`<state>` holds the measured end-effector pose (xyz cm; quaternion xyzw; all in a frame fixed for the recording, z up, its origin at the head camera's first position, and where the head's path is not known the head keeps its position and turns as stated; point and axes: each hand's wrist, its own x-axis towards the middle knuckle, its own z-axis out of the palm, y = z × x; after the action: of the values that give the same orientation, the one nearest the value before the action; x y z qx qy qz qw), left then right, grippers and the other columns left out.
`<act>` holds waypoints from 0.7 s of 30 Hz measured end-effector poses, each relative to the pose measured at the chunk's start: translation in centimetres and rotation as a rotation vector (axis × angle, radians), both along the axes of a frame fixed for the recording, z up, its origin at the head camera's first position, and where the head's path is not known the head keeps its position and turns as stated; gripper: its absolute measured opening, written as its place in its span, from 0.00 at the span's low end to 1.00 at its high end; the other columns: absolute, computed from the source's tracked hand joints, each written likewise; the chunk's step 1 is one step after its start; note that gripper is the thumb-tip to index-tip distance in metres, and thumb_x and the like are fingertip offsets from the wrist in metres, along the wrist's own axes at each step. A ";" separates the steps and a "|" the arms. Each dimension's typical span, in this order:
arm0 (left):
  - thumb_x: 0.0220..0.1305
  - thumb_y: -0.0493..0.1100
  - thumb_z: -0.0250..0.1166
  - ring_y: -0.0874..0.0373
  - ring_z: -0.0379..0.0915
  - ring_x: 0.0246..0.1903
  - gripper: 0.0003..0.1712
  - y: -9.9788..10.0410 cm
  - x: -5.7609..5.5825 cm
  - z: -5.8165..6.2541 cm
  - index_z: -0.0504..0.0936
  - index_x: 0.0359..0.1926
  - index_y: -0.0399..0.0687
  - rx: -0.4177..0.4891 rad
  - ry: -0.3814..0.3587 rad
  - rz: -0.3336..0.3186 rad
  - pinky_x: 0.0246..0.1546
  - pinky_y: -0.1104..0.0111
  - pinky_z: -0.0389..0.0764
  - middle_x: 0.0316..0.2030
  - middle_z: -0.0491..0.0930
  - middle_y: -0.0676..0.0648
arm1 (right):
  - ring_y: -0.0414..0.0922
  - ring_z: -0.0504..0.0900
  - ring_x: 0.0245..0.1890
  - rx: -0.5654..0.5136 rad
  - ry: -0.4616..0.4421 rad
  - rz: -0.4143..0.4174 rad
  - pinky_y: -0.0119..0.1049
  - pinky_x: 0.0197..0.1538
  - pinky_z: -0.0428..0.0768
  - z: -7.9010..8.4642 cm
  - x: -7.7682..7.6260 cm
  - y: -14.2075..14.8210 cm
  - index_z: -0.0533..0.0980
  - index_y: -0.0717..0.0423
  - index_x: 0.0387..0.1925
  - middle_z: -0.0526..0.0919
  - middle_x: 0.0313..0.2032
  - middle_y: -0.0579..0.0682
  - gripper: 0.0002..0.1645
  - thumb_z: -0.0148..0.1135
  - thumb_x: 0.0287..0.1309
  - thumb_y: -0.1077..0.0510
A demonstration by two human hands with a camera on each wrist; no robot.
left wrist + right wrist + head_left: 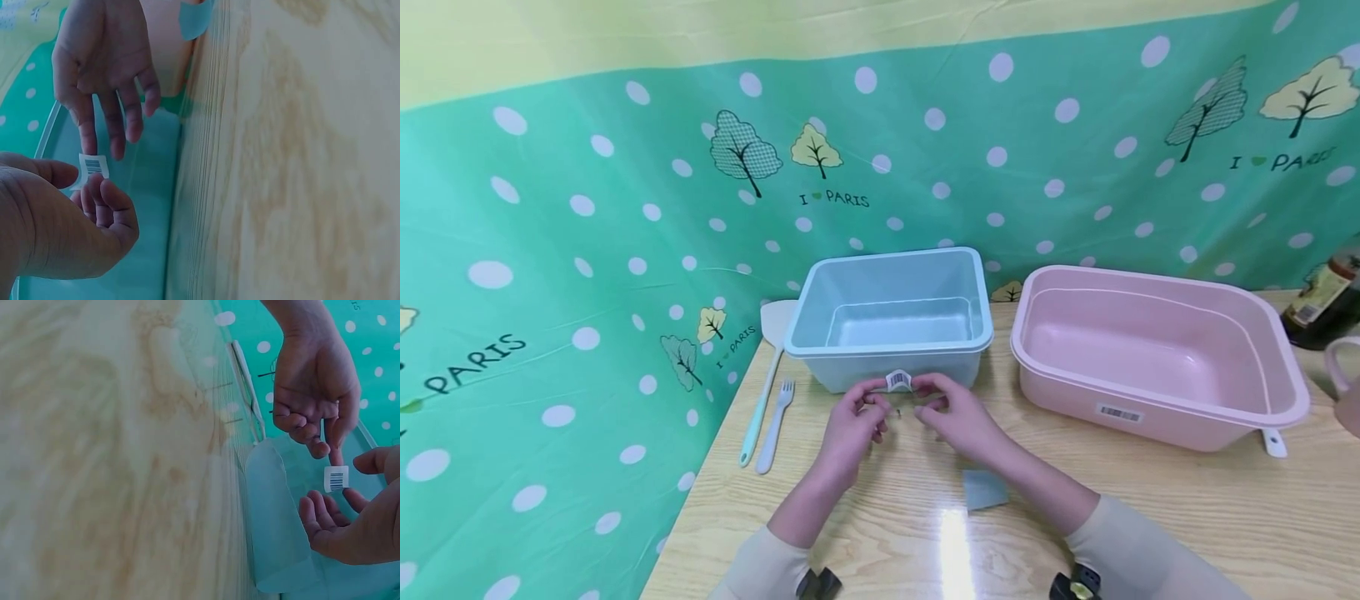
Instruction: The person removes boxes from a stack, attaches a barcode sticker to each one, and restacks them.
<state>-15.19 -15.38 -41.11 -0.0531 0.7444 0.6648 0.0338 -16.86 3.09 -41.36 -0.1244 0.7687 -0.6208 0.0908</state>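
Note:
A small white barcode label (898, 381) lies at the front wall of the light blue bin (887, 348), its middle bowed up in the head view. My left hand (856, 421) touches the label's left end with the index fingertip, its thumb apart. From the other side, the index fingertip of my right hand (958, 417) meets the right end, with that thumb also held away. Both wrist views show the label (94, 166) flat between the two fingertips, the remaining fingers loosely bent. A blue-grey square (985, 489) lies on the table under my right forearm.
A pink bin (1150, 421) with its own barcode label stands to the right. Left of the blue bin lie a spatula (760, 408) and a fork (774, 429). At the far right are a dark bottle (1322, 304) and a pink mug (1348, 400). A green dotted curtain (925, 150) hangs behind.

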 end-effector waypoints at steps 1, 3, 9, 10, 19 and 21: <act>0.65 0.32 0.61 0.58 0.71 0.28 0.26 0.0 0.0 0.0 0.75 0.64 0.41 -0.002 0.002 -0.001 0.26 0.71 0.75 0.40 0.75 0.47 | 0.54 0.80 0.47 0.000 0.001 -0.002 0.47 0.38 0.85 0.0 0.0 -0.1 0.74 0.61 0.62 0.79 0.54 0.61 0.26 0.63 0.62 0.67; 0.65 0.32 0.61 0.58 0.71 0.28 0.26 -0.1 -0.1 -0.1 0.75 0.64 0.41 0.001 0.002 0.001 0.26 0.71 0.75 0.40 0.74 0.47 | 0.54 0.80 0.46 -0.003 0.006 -0.001 0.48 0.39 0.85 0.0 -0.1 -0.3 0.74 0.61 0.62 0.79 0.53 0.61 0.26 0.63 0.62 0.67; 0.64 0.32 0.61 0.58 0.71 0.28 0.26 -0.4 -0.4 -0.3 0.75 0.64 0.40 0.007 0.009 0.013 0.26 0.71 0.75 0.39 0.74 0.47 | 0.53 0.80 0.45 -0.014 0.001 -0.001 0.49 0.38 0.85 -0.1 -0.3 -0.6 0.74 0.61 0.61 0.79 0.53 0.61 0.26 0.64 0.61 0.67; 0.63 0.31 0.61 0.58 0.71 0.28 0.26 -0.4 -0.4 -0.3 0.75 0.63 0.40 0.006 0.009 0.015 0.26 0.71 0.75 0.38 0.74 0.47 | 0.53 0.80 0.45 -0.017 -0.003 0.000 0.49 0.38 0.85 -0.1 -0.3 -0.6 0.74 0.61 0.62 0.79 0.53 0.61 0.26 0.63 0.61 0.67; 0.65 0.32 0.61 0.58 0.71 0.28 0.27 -0.6 -0.4 -0.1 0.74 0.65 0.40 0.015 0.015 0.013 0.26 0.71 0.75 0.38 0.73 0.48 | 0.48 0.81 0.39 -0.007 -0.031 0.005 0.48 0.39 0.85 -0.4 -0.5 -0.5 0.71 0.59 0.66 0.79 0.52 0.62 0.31 0.63 0.62 0.67; 0.65 0.32 0.60 0.58 0.71 0.28 0.27 -0.6 -0.3 -0.1 0.74 0.65 0.40 0.015 0.016 0.010 0.27 0.71 0.74 0.38 0.73 0.48 | 0.48 0.82 0.38 0.000 -0.035 0.006 0.47 0.38 0.84 -0.4 -0.5 -0.5 0.70 0.58 0.67 0.79 0.52 0.61 0.31 0.63 0.62 0.66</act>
<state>-15.51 -16.02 -41.23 -0.0513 0.7392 0.6710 0.0248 -17.40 2.57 -41.81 -0.1156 0.7667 -0.6226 0.1061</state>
